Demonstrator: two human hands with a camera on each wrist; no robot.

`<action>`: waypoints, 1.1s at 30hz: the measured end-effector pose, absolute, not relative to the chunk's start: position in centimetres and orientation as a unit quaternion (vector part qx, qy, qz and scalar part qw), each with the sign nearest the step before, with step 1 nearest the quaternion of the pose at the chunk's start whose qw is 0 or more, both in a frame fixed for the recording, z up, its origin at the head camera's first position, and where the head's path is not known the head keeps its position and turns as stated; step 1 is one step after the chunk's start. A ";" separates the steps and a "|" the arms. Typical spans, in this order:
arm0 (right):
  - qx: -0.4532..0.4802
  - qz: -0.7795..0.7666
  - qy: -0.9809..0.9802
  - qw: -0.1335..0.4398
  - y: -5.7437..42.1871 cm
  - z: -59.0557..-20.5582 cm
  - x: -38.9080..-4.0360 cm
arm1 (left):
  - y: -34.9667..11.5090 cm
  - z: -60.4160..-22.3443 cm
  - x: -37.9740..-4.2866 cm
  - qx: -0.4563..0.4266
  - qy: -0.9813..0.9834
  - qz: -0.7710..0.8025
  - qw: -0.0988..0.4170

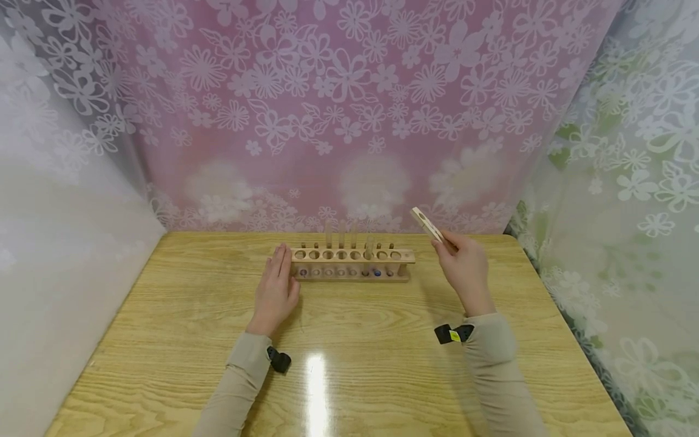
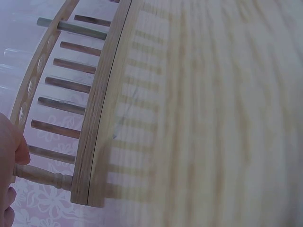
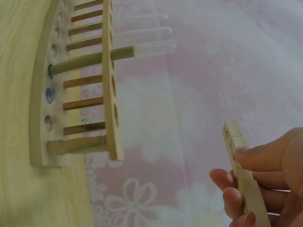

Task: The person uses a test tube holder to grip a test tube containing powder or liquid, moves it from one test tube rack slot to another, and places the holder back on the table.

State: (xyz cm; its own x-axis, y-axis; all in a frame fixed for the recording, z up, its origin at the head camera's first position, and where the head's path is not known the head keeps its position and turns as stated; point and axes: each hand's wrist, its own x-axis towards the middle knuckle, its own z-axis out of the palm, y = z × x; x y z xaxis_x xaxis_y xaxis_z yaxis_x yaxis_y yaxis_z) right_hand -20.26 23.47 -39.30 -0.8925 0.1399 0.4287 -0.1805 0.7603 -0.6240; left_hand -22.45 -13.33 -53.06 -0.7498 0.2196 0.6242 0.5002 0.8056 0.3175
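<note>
A wooden test tube rack (image 1: pixel 406 256) stands upright near the table's far edge. My left hand (image 1: pixel 274 291) holds its left end; the thumb and some fingers (image 2: pixel 9 195) show beside the end post in the left wrist view. Several clear test tubes (image 3: pixel 142 33) stand in the rack's middle. One tube (image 3: pixel 80 63) with olive-coloured contents stands to their right. In the air to the right of the rack, my right hand (image 1: pixel 464 270) grips a wooden test tube clamp (image 3: pixel 236 161) between thumb and fingers. The clamp's tip points up and left, with nothing in it.
A row of short wooden pegs (image 3: pixel 84 102) runs along the back of the rack. The wood-grain table (image 1: pixel 371 364) has a pink floral curtain (image 1: pixel 349 152) behind it and pale curtains on both sides.
</note>
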 end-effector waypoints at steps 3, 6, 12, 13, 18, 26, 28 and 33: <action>0.002 0.342 -0.910 0.234 24.0 -39.9 -20.2 | -13.3 -53.0 -22.5 -0.199 -0.904 -0.241 0.292; -0.009 0.338 -0.910 0.240 24.6 -40.6 -20.2 | -13.4 -53.0 -22.4 -0.198 -0.905 -0.241 0.290; -0.022 0.332 -0.906 0.261 25.6 -41.8 -20.1 | -13.4 -53.0 -22.4 -0.195 -0.907 -0.241 0.285; -0.024 0.332 -0.906 0.262 25.7 -42.0 -20.0 | -13.4 -53.0 -22.4 -0.195 -0.906 -0.241 0.287; -0.040 0.324 -0.905 0.271 26.4 -43.2 -19.9 | -13.4 -53.1 -22.5 -0.196 -0.904 -0.240 0.294; -0.062 0.322 -0.903 0.277 27.2 -45.7 -19.6 | -13.4 -53.1 -22.5 -0.197 -0.905 -0.242 0.289; -0.068 0.323 -0.903 0.276 27.4 -46.4 -19.5 | -13.4 -53.1 -22.5 -0.197 -0.904 -0.243 0.292; -0.097 0.328 -0.905 0.254 27.9 -47.9 -19.2 | -13.4 -53.1 -22.5 -0.196 -0.907 -0.241 0.285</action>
